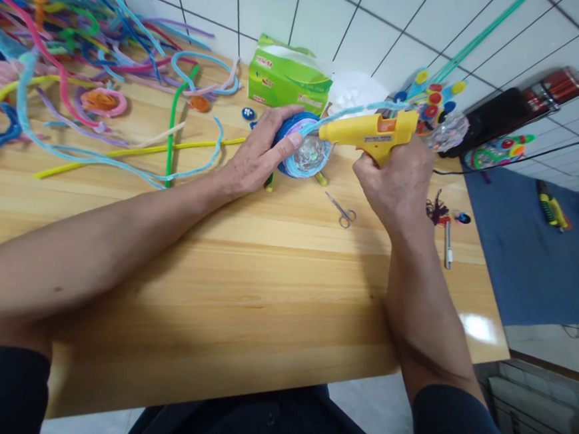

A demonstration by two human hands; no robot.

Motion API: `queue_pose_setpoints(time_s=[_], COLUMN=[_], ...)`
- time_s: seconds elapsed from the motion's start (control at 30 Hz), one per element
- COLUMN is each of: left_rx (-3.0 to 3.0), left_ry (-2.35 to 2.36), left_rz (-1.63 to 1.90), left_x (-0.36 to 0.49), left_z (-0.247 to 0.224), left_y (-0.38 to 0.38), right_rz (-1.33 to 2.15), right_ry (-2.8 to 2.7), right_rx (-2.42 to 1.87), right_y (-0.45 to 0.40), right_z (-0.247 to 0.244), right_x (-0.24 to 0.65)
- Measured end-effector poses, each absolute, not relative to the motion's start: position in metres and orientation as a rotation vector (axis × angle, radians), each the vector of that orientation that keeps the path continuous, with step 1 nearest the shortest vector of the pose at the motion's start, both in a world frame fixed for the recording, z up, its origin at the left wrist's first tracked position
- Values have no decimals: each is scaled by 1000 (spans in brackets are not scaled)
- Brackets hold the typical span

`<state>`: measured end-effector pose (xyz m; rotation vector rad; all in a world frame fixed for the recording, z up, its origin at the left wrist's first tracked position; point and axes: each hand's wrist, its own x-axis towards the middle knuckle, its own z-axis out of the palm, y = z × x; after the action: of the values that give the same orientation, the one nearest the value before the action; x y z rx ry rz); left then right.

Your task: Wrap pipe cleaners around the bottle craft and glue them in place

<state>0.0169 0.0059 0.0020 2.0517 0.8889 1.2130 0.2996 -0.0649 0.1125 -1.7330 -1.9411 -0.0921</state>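
My left hand (265,149) grips a round object wrapped in blue and purple fuzzy strands (300,171), with a clear, shiny middle. Its thumb presses on the wrapped rim. In my right hand (397,179) is a yellow glue gun (366,135), its nozzle pointing left and ending at the rim near my left thumb. A light blue strand (361,107) runs from the rim to the right, behind the gun. Small scissors (343,211) lie on the wooden table (245,274) below the gun.
Colourful pipe cleaners (57,38) are heaped at the left. A green tissue pack (290,77) stands by the tiled wall. A dark red bottle (523,105), a pen (448,244) and a black cable (514,161) are at the right.
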Motion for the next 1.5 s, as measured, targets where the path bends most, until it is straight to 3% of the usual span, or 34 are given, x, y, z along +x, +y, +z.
queue_pose_setpoints(time_s=[0.77, 1.17, 1.5], left_rx=[2070, 2065, 2105], left_ry=[927, 856, 921], left_rz=[1175, 1201, 1168], left_x=[18, 15, 15], left_z=[13, 3, 14], left_y=[-2, 8, -4], right_rz=[-101, -265, -157], right_ry=[-1987, -2007, -1991], right_rx=[-1772, -1710, -1715], right_y=[-65, -66, -66], right_z=[113, 111, 112], right_x=[300, 297, 296])
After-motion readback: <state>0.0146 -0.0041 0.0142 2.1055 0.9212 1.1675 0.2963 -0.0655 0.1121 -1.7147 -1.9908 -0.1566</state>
